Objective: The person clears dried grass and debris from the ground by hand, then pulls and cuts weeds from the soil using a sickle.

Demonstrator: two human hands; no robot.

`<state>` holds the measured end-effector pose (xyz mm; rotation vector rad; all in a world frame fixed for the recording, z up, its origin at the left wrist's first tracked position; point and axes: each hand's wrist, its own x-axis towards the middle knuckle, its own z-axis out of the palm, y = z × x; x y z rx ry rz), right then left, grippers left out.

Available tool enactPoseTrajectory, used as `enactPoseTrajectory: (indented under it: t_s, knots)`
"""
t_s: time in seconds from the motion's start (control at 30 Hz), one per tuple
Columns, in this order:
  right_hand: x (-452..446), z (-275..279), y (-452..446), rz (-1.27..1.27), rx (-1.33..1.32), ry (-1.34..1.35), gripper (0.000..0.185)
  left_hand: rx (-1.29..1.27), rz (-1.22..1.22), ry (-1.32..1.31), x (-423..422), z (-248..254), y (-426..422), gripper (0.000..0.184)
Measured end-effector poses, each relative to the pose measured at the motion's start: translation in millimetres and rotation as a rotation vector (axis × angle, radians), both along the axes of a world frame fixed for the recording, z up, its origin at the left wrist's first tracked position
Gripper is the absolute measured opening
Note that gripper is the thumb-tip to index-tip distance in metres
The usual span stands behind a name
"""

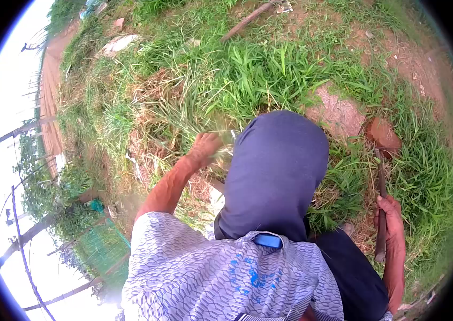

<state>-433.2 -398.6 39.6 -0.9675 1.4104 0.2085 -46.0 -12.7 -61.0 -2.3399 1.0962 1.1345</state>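
Note:
My right hand [390, 213] is wrapped round the dark handle of a hand hoe [381, 206]. At the far end of that handle, a broad rusty-brown blade [383, 137] rests in the green grass beside a flat reddish stone [336, 111]. Over on the other side of my knee, my left hand [205, 148] is low among loose cut grass [175, 115]. Motion smears its fingers, so their grip and anything in them do not show clearly.
My dark-trousered knee [277, 171] stands between my hands. Tall green grass [258, 69] grows in front. A wooden pole [249, 21] lies farther off, and a pale slab [118, 45] sits to the left. Green netting [103, 249] and poles border the left side.

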Motion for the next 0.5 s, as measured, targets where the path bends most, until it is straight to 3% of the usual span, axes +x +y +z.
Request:
enactPoseTrajectory:
  t_s: [0.07, 0.1, 0.13, 0.27, 0.33, 0.43, 0.47, 0.5]
  knots:
    - [1.9, -2.4, -2.1, 0.029, 0.026, 0.005, 0.03, -0.112, -0.335, -0.351, 26.5, -16.0, 25.4, 0.047]
    - [1.1, -3.3, -2.4, 0.038, 0.053, 0.007, 0.029, 0.025, -0.156, -0.471, 31.8, -6.7, 28.4, 0.048]
    - [1.9, -4.4, -4.4, 0.058, 0.061, 0.017, 0.031, -0.035, -0.079, -0.621, 34.7, -5.9, 46.2, 0.049]
    - [2.0, -4.1, -7.8, 0.067, 0.066, 0.034, 0.032, -0.153, 0.007, -0.441, 39.8, 5.3, 87.3, 0.059]
    - [1.0, -6.6, -8.4, 0.087, 0.062, 0.042, 0.032, -0.42, 0.371, -0.011, 40.4, 23.1, 87.9, 0.044]
    - [3.0, -6.2, -6.9, 0.102, 0.044, 0.056, 0.031, -0.298, 0.218, -0.148, 51.0, 30.6, 95.8, 0.05]
    - [4.8, -5.4, -6.0, 0.107, 0.036, 0.065, 0.03, -0.364, 0.129, -0.266, 51.6, 32.4, 98.6, 0.039]
    - [7.5, -2.6, -5.6, 0.1, 0.033, 0.067, 0.03, -0.367, 0.124, -0.263, 48.9, 30.6, 93.6, 0.039]
